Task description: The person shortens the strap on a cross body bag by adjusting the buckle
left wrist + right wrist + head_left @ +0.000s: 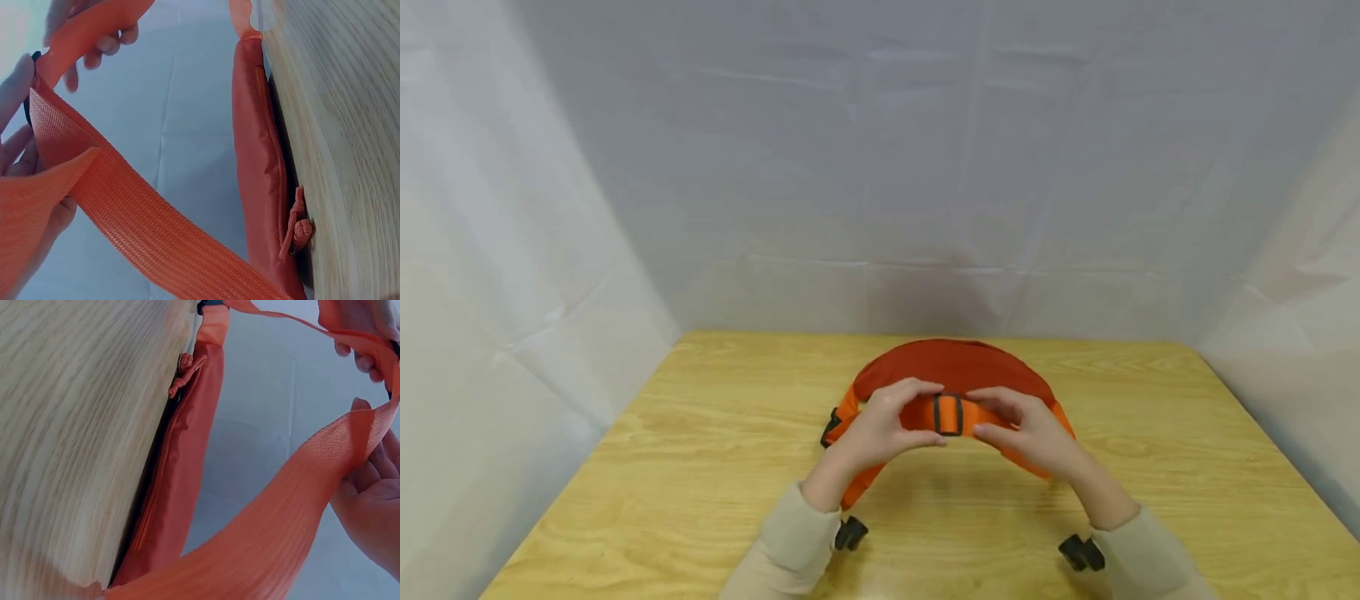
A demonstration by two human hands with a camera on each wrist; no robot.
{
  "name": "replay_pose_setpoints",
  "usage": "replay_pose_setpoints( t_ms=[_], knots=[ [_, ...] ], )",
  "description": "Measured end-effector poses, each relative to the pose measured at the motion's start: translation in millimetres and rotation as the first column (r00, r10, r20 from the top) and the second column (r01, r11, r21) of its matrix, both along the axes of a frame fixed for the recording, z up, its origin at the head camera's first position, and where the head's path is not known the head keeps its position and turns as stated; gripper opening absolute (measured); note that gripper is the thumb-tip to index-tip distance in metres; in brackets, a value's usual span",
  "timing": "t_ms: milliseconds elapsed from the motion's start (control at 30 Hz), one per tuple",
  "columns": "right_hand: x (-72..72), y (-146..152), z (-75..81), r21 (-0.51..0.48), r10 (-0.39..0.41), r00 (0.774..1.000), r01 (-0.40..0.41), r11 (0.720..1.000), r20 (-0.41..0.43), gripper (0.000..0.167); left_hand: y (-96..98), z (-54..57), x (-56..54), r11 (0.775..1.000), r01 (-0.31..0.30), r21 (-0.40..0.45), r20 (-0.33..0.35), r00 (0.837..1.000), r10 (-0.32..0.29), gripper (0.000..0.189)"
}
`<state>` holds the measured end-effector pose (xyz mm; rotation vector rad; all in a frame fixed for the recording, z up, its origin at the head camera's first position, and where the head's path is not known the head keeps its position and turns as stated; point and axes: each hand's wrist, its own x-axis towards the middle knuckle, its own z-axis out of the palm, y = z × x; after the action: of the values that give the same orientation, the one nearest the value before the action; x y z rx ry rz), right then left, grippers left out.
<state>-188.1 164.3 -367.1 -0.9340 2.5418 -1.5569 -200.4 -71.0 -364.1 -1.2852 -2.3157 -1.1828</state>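
A red-orange waist bag (pixel 955 364) stands on the table behind the hands, its curved top edge up. Its orange webbing strap (pixel 983 414) loops forward, with a black slider buckle (pixel 959 415) threaded at the middle. My left hand (pixel 880 425) holds the strap at the slider's left side, thumb below and fingers above. Just right of the slider, my right hand (pixel 1036 429) pinches the strap between thumb and fingers. In the left wrist view a doubled-back length of webbing (pixel 144 219) hangs from the slider. A knotted cord zipper pull (pixel 302 231) dangles on the bag.
A black side clip (pixel 830 427) joins the strap at the bag's left end. The wooden table (pixel 1165 433) extends to both sides, with pale sheeting (pixel 850 167) behind and at the sides. Black wrist devices (pixel 852 533) sit under both cuffs.
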Motion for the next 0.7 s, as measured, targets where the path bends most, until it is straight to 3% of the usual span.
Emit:
replay_pose_setpoints(
  t_ms=[133,300,500,700],
  knots=[
    [-4.2,7.4,-0.7,-0.043,0.028,1.0,-0.028,0.999,-0.003,0.031,-0.9,0.9,-0.4,1.0,0.007,0.025,-0.013,1.0,-0.007,0.051],
    [-6.8,13.6,-1.5,-0.08,0.007,1.0,-0.006,0.997,0.019,0.023,-1.6,0.9,-0.6,0.999,0.018,0.04,-0.051,0.999,-0.016,0.049],
    [-5.0,15.6,0.3,-0.133,-0.016,0.997,0.026,0.991,0.077,0.024,-0.8,0.7,-0.4,0.999,0.031,0.044,-0.075,0.997,-0.027,0.048],
    [-5.0,13.0,0.9,-0.183,0.014,0.995,0.004,0.983,0.099,0.024,-1.8,0.3,-0.3,0.999,0.028,0.045,-0.076,0.997,-0.025,0.048]
  ],
)
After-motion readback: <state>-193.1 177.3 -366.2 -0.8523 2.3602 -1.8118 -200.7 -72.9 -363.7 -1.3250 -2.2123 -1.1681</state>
